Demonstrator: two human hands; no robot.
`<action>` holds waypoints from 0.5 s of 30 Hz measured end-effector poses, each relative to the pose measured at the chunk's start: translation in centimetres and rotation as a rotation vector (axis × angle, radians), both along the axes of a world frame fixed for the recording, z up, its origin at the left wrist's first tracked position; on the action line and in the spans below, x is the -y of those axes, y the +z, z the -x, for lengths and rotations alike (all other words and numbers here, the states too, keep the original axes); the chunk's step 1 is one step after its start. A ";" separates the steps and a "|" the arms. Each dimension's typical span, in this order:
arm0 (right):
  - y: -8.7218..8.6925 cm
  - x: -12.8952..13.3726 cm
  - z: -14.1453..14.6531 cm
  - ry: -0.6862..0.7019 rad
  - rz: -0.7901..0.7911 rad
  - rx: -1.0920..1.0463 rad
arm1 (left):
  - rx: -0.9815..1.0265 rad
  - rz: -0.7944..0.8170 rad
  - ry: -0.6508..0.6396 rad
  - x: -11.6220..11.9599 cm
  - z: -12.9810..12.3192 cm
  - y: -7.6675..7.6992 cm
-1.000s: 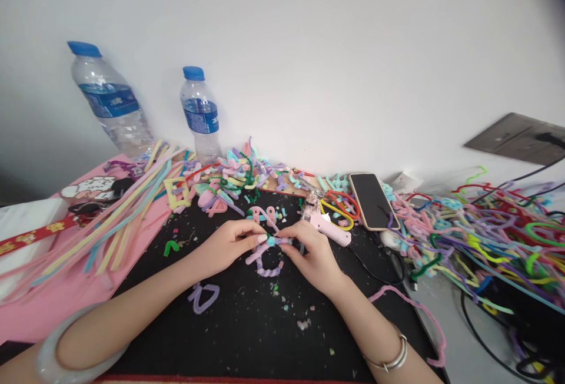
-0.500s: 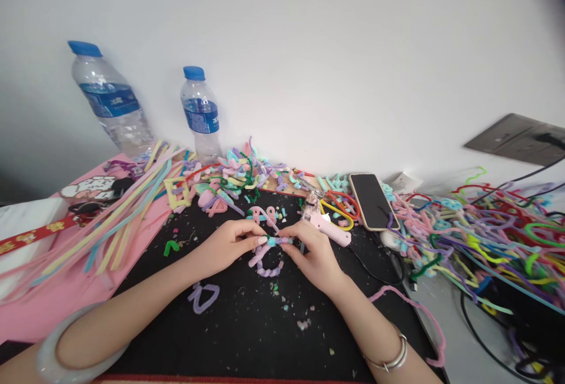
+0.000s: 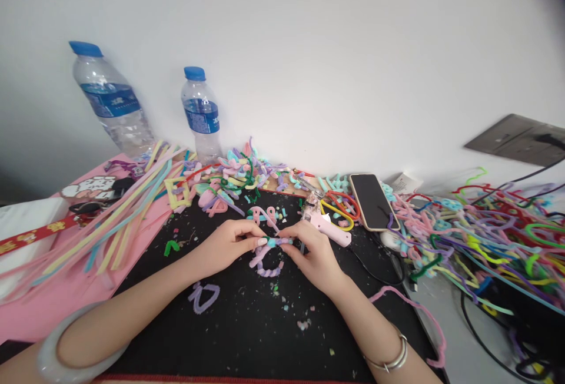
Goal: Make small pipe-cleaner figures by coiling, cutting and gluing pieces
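Observation:
Between my two hands is a small pipe-cleaner piece (image 3: 269,271) in purple, pink and turquoise, with a twisted purple loop hanging at its lower side. My left hand (image 3: 232,245) pinches its turquoise end between thumb and fingers. My right hand (image 3: 311,251) grips the other end, thumb below and fingers above. The fingertips cover part of the piece. Just beyond lies a pink pipe-cleaner shape (image 3: 256,214). A pink glue gun (image 3: 329,229) rests to the right of my right hand. A purple bent pipe cleaner (image 3: 205,298) lies nearer me, below my left forearm.
Cut pipe-cleaner scraps (image 3: 238,172) heap along the wall, with two water bottles (image 3: 200,116) behind. Yellow- and red-handled scissors (image 3: 339,210) and a phone (image 3: 374,201) lie at the back right. Tangled pipe cleaners (image 3: 485,237) fill the right side; long strips (image 3: 128,219) cover the left. Small bits litter the black mat (image 3: 238,337).

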State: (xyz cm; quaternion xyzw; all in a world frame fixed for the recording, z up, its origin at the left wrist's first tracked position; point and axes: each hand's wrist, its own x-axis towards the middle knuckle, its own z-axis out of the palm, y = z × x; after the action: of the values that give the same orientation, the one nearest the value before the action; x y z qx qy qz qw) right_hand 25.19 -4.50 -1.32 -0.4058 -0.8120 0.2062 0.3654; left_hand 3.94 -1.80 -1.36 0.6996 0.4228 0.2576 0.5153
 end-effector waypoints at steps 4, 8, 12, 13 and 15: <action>-0.2 -0.1 -0.1 -0.009 0.004 0.003 | 0.014 0.047 -0.006 0.0 0.0 0.1; -0.2 -0.1 -0.2 -0.021 0.012 0.005 | 0.033 0.139 -0.017 -0.1 0.2 -0.1; 0.0 -0.1 -0.4 -0.037 -0.025 0.024 | 0.098 0.219 0.012 -0.4 0.5 0.1; 0.1 -0.1 -0.4 -0.046 -0.039 0.026 | 0.113 0.247 0.021 -0.5 0.7 0.3; 0.3 -0.2 -0.6 -0.072 -0.066 0.019 | 0.131 0.312 0.024 -0.7 1.0 0.8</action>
State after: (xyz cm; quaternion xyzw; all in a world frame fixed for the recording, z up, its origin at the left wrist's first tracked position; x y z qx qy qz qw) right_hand 25.74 -4.33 -1.03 -0.4245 -0.8065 0.1623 0.3782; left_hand 2.98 -1.07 -0.54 0.5876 0.4317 0.2399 0.6409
